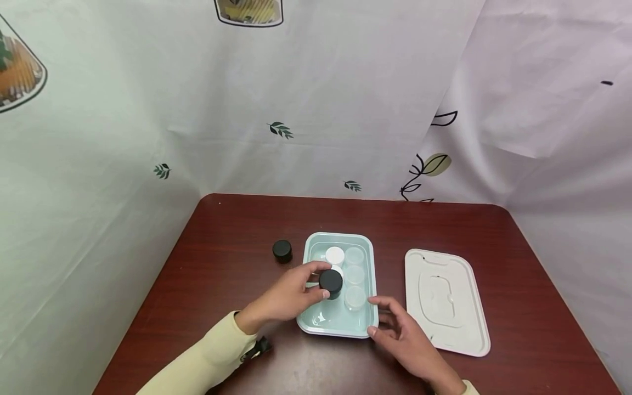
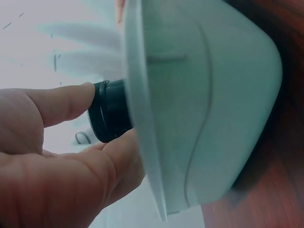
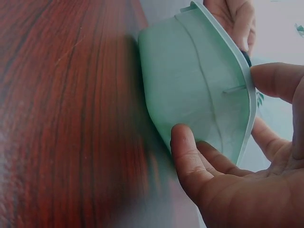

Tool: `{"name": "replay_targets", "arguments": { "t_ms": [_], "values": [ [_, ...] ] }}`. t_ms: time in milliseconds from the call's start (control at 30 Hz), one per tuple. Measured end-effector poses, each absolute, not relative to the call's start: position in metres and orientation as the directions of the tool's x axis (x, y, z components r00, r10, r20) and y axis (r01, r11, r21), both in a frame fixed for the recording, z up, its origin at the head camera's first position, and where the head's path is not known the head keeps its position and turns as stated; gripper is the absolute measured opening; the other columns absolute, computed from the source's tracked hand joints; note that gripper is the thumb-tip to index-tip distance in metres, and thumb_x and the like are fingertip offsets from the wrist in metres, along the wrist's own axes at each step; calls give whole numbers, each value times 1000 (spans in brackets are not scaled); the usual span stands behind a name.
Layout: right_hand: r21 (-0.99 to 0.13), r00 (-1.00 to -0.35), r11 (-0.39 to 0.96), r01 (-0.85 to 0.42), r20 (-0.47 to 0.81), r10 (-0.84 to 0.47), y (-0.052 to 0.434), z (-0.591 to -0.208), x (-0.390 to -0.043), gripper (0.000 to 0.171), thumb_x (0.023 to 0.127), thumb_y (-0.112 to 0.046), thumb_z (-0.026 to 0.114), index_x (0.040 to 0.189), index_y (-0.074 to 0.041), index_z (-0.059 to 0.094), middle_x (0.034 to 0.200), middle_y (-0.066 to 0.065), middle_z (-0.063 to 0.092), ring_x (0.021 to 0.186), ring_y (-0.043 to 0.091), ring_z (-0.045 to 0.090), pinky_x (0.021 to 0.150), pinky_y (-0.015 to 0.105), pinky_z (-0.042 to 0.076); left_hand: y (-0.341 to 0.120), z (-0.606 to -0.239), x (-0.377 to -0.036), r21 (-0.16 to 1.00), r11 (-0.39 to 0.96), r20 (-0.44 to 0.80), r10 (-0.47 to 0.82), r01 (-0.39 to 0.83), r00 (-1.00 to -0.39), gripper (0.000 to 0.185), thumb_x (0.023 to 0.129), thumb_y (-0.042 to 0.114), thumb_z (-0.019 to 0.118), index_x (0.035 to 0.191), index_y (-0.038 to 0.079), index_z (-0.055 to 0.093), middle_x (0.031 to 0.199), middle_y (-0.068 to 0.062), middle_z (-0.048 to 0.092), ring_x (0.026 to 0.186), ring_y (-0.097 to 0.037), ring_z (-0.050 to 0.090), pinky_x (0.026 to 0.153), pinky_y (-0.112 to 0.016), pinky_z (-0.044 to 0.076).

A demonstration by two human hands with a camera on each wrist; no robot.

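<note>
My left hand (image 1: 291,293) pinches a small black round jar (image 1: 331,281) between thumb and fingers, over the left half of a pale blue-green plastic tub (image 1: 308,327). In the left wrist view the lower end of the jar (image 2: 114,111) is hidden behind the tub's rim. My right hand (image 1: 402,334) holds the tub's right side near its front corner, with a thumb at the rim and lower fingers (image 3: 183,140) against the outer wall. Inside the tub, a white round piece (image 1: 334,255) and several translucent round pieces (image 1: 354,274) stand in two columns.
Left of the tub, another black jar (image 1: 282,251) stands on the dark red wooden table (image 1: 237,230). A white rectangular lid (image 1: 439,302) lies flat to the right. Pale printed sheeting (image 1: 316,99) hangs behind and beside the table.
</note>
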State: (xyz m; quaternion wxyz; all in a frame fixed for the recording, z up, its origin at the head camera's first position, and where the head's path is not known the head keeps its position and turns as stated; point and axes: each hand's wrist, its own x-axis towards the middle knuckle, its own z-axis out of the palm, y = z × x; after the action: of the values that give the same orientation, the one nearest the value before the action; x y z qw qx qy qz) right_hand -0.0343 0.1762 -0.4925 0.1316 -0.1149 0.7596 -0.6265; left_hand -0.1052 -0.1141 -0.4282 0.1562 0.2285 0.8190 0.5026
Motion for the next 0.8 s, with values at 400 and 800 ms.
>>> {"name": "replay_targets", "arguments": {
  "t_ms": [400, 800],
  "values": [
    [-983, -933, 183, -14, -53, -356, 176, -493, -36, 50, 102, -9, 70, 147, -7, 49, 155, 24, 49, 132, 34, 64, 93, 29, 61, -92, -430, -106, 653, 643, -42, 557, 399, -829, 47, 94, 8, 78, 137, -1, 61, 124, -14, 68, 108, -23, 65, 93, -36, 54],
    [-985, -935, 174, -12, -51, -351, 177, -493, -34, 50, 102, -8, 70, 147, -7, 49, 155, 24, 48, 130, 30, 65, 94, 29, 60, -76, -424, -98, 494, 778, -156, 518, 387, -841, 38, 92, 5, 77, 126, 0, 63, 110, -13, 56, 90, -19, 62, 83, -31, 55]
  ]
}}
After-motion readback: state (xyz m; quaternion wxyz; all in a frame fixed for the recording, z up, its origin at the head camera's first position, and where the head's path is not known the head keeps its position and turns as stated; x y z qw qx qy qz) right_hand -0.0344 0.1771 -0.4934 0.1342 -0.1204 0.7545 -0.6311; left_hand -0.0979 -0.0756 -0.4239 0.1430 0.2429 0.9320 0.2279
